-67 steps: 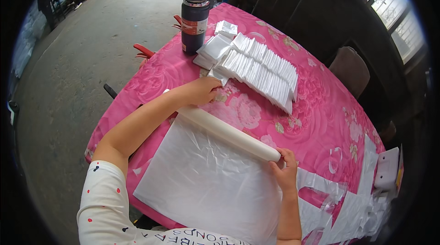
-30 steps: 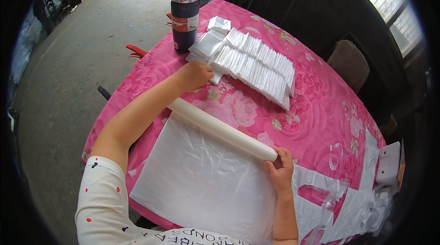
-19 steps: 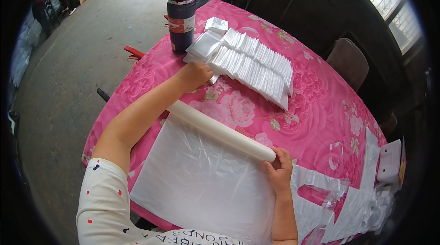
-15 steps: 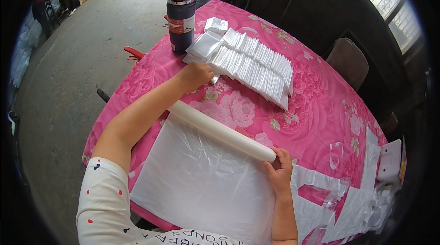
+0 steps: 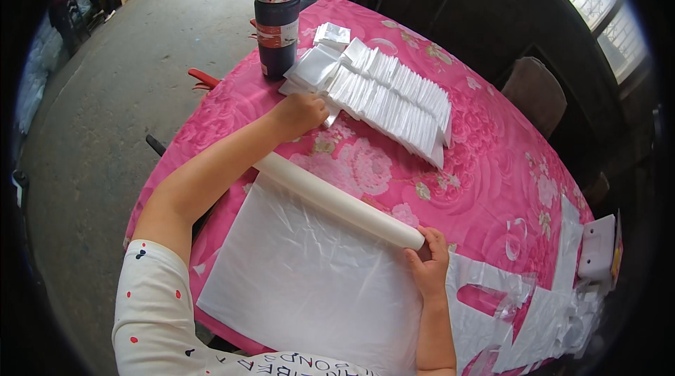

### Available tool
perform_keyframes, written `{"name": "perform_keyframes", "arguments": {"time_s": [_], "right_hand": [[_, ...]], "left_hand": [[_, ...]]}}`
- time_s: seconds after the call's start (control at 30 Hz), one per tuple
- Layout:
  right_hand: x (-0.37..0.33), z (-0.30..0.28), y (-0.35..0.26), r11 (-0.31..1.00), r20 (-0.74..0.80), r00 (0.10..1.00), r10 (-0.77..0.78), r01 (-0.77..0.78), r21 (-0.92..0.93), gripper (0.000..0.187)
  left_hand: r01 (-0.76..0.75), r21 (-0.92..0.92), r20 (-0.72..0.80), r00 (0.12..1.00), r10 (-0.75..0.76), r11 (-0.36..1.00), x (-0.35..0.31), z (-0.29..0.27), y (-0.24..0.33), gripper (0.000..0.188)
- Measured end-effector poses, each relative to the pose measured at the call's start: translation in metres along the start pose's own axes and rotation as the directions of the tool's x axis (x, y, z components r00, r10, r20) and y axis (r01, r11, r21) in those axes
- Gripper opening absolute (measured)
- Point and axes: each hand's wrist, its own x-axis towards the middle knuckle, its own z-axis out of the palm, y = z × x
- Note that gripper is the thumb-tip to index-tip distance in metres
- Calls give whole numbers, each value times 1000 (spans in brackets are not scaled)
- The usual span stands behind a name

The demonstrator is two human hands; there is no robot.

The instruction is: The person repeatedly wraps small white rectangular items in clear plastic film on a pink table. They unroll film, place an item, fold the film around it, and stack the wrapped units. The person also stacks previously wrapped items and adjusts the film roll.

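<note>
- Right hand (image 5: 430, 258) has its thumb and fingers around the right-hand end of the white roll (image 5: 344, 204), so it's holding that end.
- Left hand (image 5: 301, 116) is up by the packets, fingers curled in pretty narrow. Fingertips are right at the lower-left edge of the pile, but I honestly can't tell if they're pinching anything.
- The roll sits slantwise on the pink flowered tablecloth (image 5: 485, 158), its far-left end partly tucked behind the left forearm.
- A big translucent plastic sheet (image 5: 309, 270) spreads from the roll back toward the person.
- Folded white packets (image 5: 397, 98) stand packed tight in two rows beyond the roll, with some flat packets (image 5: 314, 67) lying just beside their left end.
- A dark flask (image 5: 277, 24) stands upright near those flat ones.
- Over on the right: cut plastic pieces (image 5: 534, 327), kinda messy, plus a white box (image 5: 598, 248) at the table's edge.
- Red handles (image 5: 204, 79) poke out past the left edge.
</note>
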Motion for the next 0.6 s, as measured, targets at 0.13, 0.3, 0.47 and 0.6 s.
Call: {"name": "perform_keyframes", "arguments": {"time_s": [0.13, 0.3, 0.47, 0.6], "right_hand": [[0, 0, 5, 1000, 1, 1000, -9, 9, 15, 49], [0, 4, -4, 995, -8, 998, 66, -66, 74, 47], [0, 2, -2, 998, -10, 998, 63, -63, 26, 47], [0, 2, -9, 993, -15, 996, 90, -88, 80, 47]], "left_hand": [[16, -26, -1, 1000, -16, 1000, -2, 3, -3, 10], [3, -144, -20, 1000, -6, 990, -20, -19, 0, 11], [175, -351, -78, 974, -215, 920, -24, -86, 3, 12], [220, -235, -245, 929, -277, 947, -14, -116, -9, 15]]}}
